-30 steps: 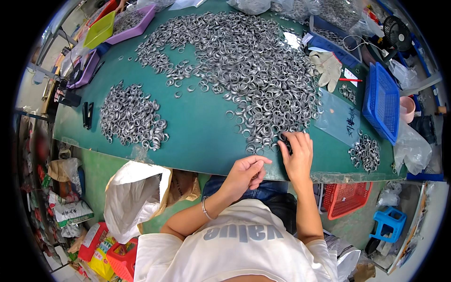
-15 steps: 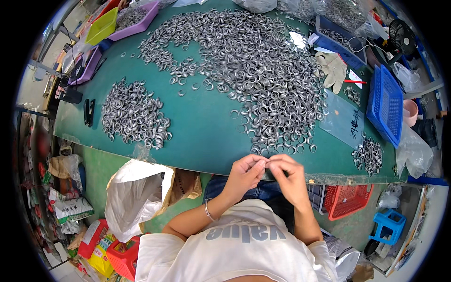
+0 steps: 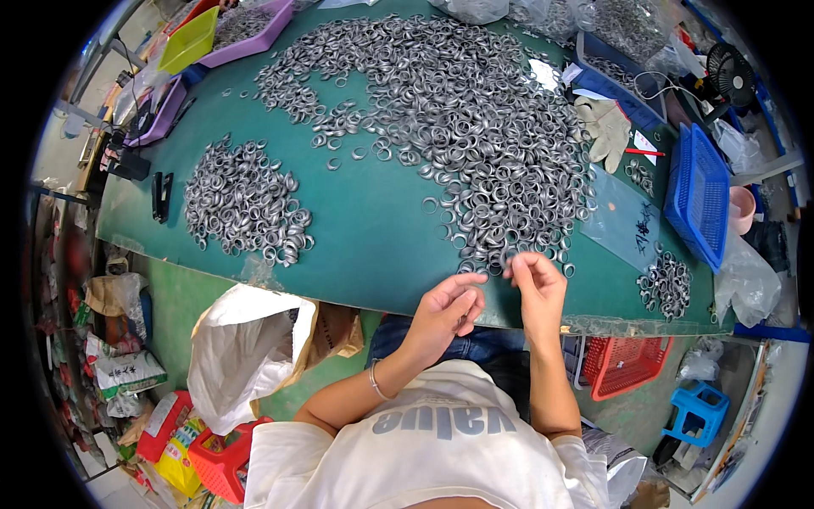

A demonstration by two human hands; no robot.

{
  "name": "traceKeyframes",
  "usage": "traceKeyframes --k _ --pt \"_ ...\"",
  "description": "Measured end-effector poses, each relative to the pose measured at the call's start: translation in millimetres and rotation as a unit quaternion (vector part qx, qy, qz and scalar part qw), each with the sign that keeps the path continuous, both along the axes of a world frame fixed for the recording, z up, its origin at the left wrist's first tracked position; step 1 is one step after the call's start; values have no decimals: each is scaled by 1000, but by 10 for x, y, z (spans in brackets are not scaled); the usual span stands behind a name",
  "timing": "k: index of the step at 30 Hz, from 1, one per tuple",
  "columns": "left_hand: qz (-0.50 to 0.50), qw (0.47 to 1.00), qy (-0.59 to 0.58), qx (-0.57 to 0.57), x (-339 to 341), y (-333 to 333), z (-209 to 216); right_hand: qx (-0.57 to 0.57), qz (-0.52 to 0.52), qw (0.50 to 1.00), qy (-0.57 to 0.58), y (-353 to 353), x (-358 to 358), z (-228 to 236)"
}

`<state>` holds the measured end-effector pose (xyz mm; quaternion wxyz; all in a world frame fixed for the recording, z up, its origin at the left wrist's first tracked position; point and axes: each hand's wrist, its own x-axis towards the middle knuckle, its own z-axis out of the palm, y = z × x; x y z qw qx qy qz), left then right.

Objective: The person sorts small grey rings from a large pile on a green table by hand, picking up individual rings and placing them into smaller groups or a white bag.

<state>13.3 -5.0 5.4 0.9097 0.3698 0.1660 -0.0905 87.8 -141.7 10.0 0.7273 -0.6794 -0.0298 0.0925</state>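
Note:
A wide heap of grey metal rings covers the middle and far part of the green table. My right hand is at the near edge of this heap, thumb and forefinger pinched on what looks like one grey ring, slightly blurred. Just left of it, over the table's front edge, is my left hand. Its fingers curl in toward the thumb; whatever they hold is hidden. A smaller pile of rings lies at the left, and another little pile at the right.
Blue baskets, a work glove, a red pen and a clear plastic bag lie at the right. A black stapler-like tool is at the left. Below the front edge stand a white sack and a red basket.
My hands were together at the table's front edge, fingertips touching. Now they are apart: the right has moved up and right to the heap's near edge, while the left stays nearly in place.

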Motion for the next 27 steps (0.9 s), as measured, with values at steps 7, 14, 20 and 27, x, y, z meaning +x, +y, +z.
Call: traceKeyframes --k 7,14,20,27 --pt "-10 962 -107 251 12 -53 -35 90 84 977 177 -20 -317 71" --pt "-29 997 -9 72 14 71 7 -308 -83 913 -255 127 159 271" --pt "-5 1000 12 13 11 2 62 -377 -77 870 -308 117 430 -105" --pt "-3 1000 -8 -6 36 15 8 212 84 957 179 -68 -24 -9"
